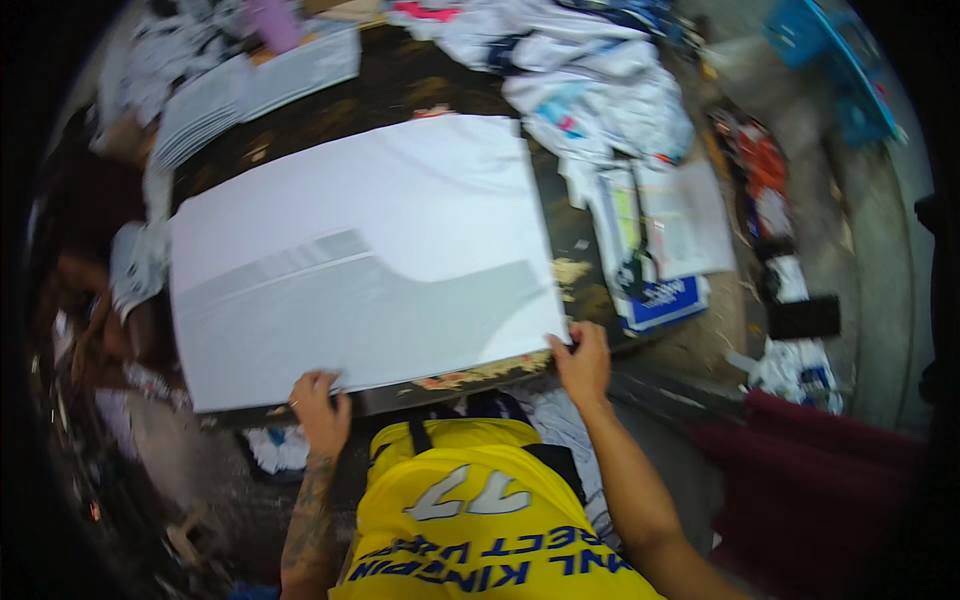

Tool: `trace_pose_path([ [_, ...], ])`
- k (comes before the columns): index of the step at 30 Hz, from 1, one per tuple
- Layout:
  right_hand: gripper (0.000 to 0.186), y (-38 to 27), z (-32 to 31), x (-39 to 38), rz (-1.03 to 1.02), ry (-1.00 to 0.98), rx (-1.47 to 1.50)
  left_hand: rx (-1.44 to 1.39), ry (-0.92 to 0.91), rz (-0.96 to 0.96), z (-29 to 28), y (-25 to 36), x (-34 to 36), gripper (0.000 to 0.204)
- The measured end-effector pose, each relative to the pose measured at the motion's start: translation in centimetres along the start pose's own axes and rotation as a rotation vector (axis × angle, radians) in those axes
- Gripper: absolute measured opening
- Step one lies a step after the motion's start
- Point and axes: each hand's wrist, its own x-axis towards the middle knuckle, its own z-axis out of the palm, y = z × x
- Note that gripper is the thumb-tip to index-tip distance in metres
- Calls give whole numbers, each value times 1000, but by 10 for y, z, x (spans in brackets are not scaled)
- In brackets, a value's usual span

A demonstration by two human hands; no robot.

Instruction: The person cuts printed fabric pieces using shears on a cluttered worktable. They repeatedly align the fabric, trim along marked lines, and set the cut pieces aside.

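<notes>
A large white sheet with a grey printed shape lies spread over a dark, worn table. Whether it is cloth or paper I cannot tell. At its near right corner, my right hand pinches the edge between thumb and fingers. My left hand is on the near edge, left of the middle, its bent fingers closed at the sheet's border; blur hides the exact grip. The sheet's left side reaches past the table's left part.
A fanned stack of pale grey printed pieces lies at the far left. Crumpled white cloth covers the far right. Scissors rest on papers and a blue package at the right. A blue plastic chair stands beyond.
</notes>
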Motion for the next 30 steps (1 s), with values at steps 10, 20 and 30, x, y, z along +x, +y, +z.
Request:
trace_pose_path([
  [10,47,-5,-12,15,72,-11,-82,302,427,-838,-37,-209,-75,68],
  [20,27,-149,87,-79,753,-681,477,-313,558,-822,-94,-360,-85,21],
  [30,35,-142,101,-77,757,-390,509,-388,617,-731,-135,-321,-77,16],
])
